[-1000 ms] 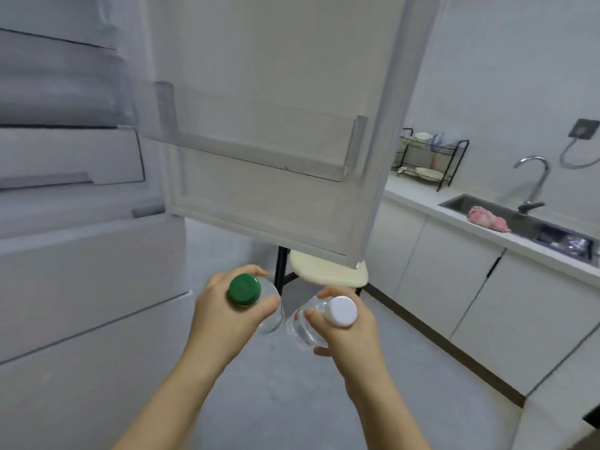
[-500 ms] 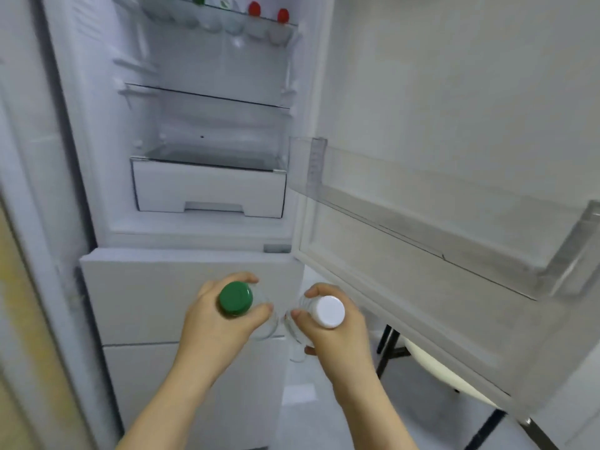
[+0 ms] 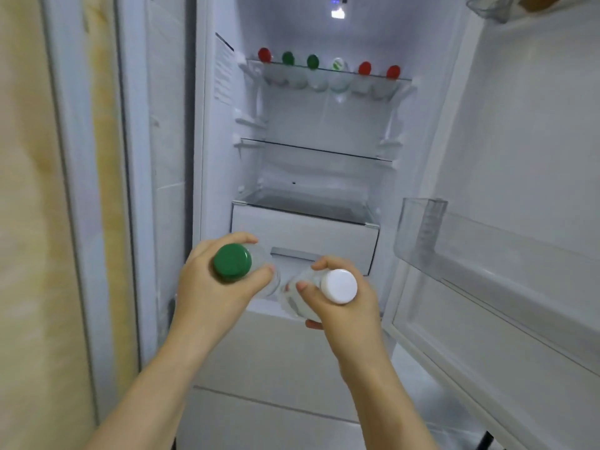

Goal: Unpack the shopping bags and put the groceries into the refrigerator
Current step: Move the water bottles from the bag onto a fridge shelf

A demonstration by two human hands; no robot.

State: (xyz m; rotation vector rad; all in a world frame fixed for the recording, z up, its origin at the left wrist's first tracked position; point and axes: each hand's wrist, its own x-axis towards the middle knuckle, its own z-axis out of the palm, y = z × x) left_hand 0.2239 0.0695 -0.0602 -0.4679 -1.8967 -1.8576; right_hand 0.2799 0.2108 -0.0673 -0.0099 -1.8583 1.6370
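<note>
My left hand (image 3: 216, 293) grips a clear bottle with a green cap (image 3: 232, 263), cap towards me. My right hand (image 3: 345, 311) grips a clear bottle with a white cap (image 3: 339, 286) the same way. Both bottles are held side by side in front of the open refrigerator (image 3: 324, 125), at the level of its white drawer (image 3: 305, 235). On the top glass shelf (image 3: 328, 71) lies a row of several bottles with red, green and white caps facing out. The glass shelf below them (image 3: 313, 151) holds nothing.
The refrigerator door stands open on the right with a clear door bin (image 3: 480, 251) at hand height. A second bin (image 3: 496, 8) with something in it shows at the top right. A yellowish wall (image 3: 29, 222) runs along the left. Closed freezer drawers (image 3: 259, 368) lie below.
My view has swung left and up from the kitchen counter and door to the refrigerator interior. Both hands have kept their bottles and moved closer to the drawer front.
</note>
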